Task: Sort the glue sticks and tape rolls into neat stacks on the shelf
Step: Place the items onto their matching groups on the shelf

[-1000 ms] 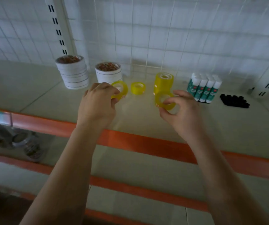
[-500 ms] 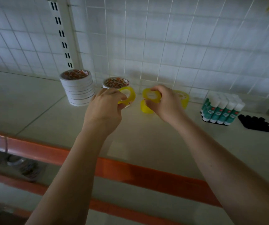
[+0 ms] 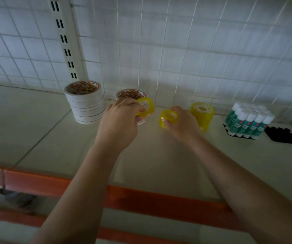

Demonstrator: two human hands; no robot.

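My left hand (image 3: 119,121) grips a yellow tape roll (image 3: 146,106), tilted on edge above the shelf. My right hand (image 3: 183,123) holds the top yellow roll (image 3: 169,116) of a short yellow stack standing on the shelf surface. Right of that hand stands a taller yellow tape stack (image 3: 203,114). A tall stack of white tape rolls (image 3: 85,103) stands at the left, and a shorter white stack (image 3: 130,94) is partly hidden behind my left hand. A block of upright green-and-white glue sticks (image 3: 247,121) stands at the right.
A black lumpy object (image 3: 282,135) lies right of the glue sticks. A white wire grid (image 3: 159,50) backs the shelf, with a slotted upright (image 3: 65,43). The shelf's orange front rail (image 3: 141,199) runs below my forearms, and lower shelves show beneath.
My right hand carried its yellow roll left from beside the tall yellow stack and set it down on the single yellow roll. My left hand kept its roll, and the view shifted closer.
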